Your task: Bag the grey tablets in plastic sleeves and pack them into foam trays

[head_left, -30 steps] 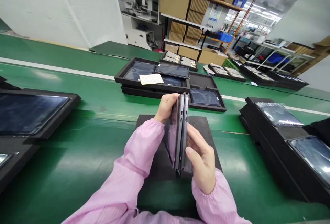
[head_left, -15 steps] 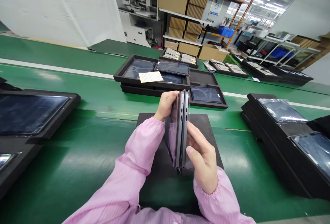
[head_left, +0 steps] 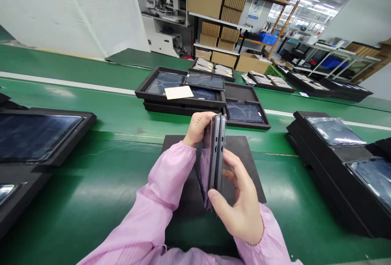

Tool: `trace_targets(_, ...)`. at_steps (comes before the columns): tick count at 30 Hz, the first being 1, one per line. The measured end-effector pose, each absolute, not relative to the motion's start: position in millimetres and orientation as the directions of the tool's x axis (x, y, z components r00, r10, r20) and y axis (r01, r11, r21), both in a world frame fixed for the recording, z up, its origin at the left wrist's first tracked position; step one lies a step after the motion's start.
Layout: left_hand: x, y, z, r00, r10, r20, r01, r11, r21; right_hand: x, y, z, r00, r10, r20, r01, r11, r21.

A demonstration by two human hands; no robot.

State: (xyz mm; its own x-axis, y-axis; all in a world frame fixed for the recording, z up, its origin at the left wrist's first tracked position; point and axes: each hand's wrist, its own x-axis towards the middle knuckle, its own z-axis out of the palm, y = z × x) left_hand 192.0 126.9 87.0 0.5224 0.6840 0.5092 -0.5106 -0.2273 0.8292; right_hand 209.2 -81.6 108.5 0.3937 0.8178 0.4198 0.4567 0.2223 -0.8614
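Observation:
Two tablets (head_left: 216, 155), face to face or back to back, stand on edge above a black foam pad (head_left: 244, 167). Their grey side edges with small port openings point towards me, and clear film shows round them. My left hand (head_left: 198, 128) is closed on the far end of the pair, with some fingers hidden behind. At the right, my right hand (head_left: 241, 200) grips the pair lower down. Its thumb lies across the near edges, and its fingers rest against the right-hand tablet's face.
Beyond the pad, black trays (head_left: 183, 101) hold tablets, with a yellowish sticker sheet (head_left: 179, 92) on top. Another tray (head_left: 267, 125) adjoins on the right. Stacked trays with tablets flank me at left (head_left: 88, 120) and right (head_left: 324, 163) on the green bench (head_left: 128, 183).
The tablet pair has come slightly lower and tilted a little. My right hand has moved down, its thumb shifting left onto the near edges. My left hand keeps its hold.

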Motion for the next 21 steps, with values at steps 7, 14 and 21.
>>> trace_targets(7,191.3,122.9,87.5,0.562,0.654,0.506,-0.517,-0.199,0.832,213.7,-83.8,110.0,0.377,0.800,0.466,0.504,0.244,-0.828)
trace_targets(14,190.3,123.9,87.5,0.567,0.654,0.501,-0.500,-0.210,0.840,213.9,-84.8,110.6,0.360,0.807,0.468,0.505,0.254,-0.825)
trace_targets(21,193.4,127.3,86.9,0.526,0.677,0.514,-0.472,-0.270,0.839,218.9,-78.3,110.0,0.350,0.819,0.454,0.388,0.315,-0.866)
